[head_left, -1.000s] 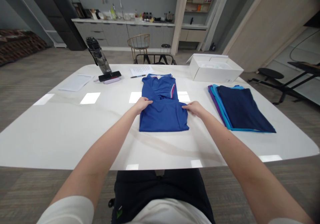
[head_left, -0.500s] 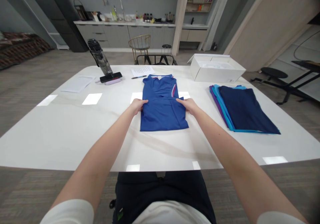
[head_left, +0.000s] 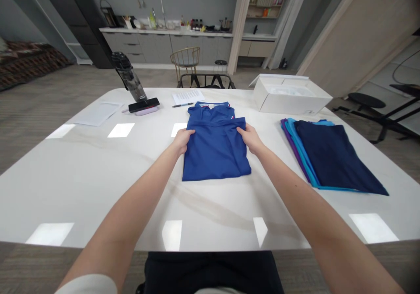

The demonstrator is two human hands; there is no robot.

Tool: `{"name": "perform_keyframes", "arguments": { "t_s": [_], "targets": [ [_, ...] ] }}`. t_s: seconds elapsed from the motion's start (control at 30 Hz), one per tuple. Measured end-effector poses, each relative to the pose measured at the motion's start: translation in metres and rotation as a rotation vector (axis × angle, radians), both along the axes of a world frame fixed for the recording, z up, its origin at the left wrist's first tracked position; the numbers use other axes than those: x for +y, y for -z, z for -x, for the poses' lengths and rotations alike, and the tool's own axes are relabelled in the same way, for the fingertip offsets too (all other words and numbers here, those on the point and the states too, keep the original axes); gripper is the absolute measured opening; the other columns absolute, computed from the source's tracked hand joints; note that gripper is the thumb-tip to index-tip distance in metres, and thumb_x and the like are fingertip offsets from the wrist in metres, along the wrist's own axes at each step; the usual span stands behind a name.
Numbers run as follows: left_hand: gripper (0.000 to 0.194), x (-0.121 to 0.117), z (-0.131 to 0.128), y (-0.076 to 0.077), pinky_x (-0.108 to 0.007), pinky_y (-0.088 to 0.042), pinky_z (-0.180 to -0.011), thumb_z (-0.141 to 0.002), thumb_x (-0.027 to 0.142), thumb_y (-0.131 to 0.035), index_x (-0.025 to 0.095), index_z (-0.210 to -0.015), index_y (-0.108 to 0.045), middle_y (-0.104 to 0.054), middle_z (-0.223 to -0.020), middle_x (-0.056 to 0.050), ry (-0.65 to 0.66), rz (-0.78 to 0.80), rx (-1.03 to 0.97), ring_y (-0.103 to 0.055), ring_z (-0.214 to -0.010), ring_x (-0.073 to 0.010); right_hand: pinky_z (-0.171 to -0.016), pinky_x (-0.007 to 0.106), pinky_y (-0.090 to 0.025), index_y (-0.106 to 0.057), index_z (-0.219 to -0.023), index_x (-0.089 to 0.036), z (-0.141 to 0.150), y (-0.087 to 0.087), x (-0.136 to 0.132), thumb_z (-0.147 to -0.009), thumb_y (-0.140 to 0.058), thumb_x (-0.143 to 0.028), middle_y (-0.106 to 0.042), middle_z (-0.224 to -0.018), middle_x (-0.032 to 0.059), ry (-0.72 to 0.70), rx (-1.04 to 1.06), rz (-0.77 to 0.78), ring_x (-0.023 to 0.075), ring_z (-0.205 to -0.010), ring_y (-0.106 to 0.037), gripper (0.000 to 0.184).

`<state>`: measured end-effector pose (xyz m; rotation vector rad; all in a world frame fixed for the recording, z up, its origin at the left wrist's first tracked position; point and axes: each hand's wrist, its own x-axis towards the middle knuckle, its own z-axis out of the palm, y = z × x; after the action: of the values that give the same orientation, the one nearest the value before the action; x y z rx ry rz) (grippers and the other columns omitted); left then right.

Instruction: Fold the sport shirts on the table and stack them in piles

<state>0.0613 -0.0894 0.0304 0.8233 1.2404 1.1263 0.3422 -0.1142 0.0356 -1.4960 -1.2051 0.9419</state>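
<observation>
Two spots on a folded royal-blue knit polo shirt point(head_left: 215, 156), lying flat on a glossy white table point(head_left: 65, 184), carry the weight on my feed: the left hand point(head_left: 181, 141) and the right hand point(head_left: 251, 138) rest there, well apart, though I can't tell whether they pinch or only press. Even, level pressure suits this soft fabric. A flat stack of navy, turquoise and purple shirts point(head_left: 331, 156) lies nearby.

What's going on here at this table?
A person's left hand and right hand rest on the edges of a folded-over blue polo shirt lying flat on a white table. To its right lies a stack of navy, teal and purple garments, with an open white cardboard box beyond.
</observation>
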Motion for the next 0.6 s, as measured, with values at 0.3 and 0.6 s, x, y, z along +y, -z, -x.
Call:
{"name": "perform_keyframes", "arguments": {
  "t_s": [0.3,0.6],
  "targets": [
    [0.03,0.023,0.013,0.011,-0.034,-0.055,-0.073,-0.076,0.042,-0.084,0.017,-0.084,-0.07,-0.075,-0.08,-0.006,0.109,-0.102,0.175,-0.07,-0.077,-0.0231,-0.08,0.037,-0.061,-0.077,-0.088,-0.017,-0.007,0.013,0.014,-0.07,-0.083,-0.02,-0.08,-0.089,0.0056,-0.092,0.074,0.198,0.0246,-0.084,-0.075,0.019],
    [0.03,0.081,0.003,-0.004,-0.036,-0.059,-0.079,-0.083,0.041,-0.079,0.019,-0.101,-0.068,-0.074,-0.085,-0.005,-0.039,-0.207,-0.034,-0.072,-0.087,-0.0244,-0.09,0.041,-0.06,-0.076,-0.102,-0.019,-0.013,-0.004,0.081,-0.072,-0.085,-0.03,-0.08,-0.104,0.0063,-0.043,0.176,-0.037,0.0282,-0.101,-0.074,0.033]
  ]
}}
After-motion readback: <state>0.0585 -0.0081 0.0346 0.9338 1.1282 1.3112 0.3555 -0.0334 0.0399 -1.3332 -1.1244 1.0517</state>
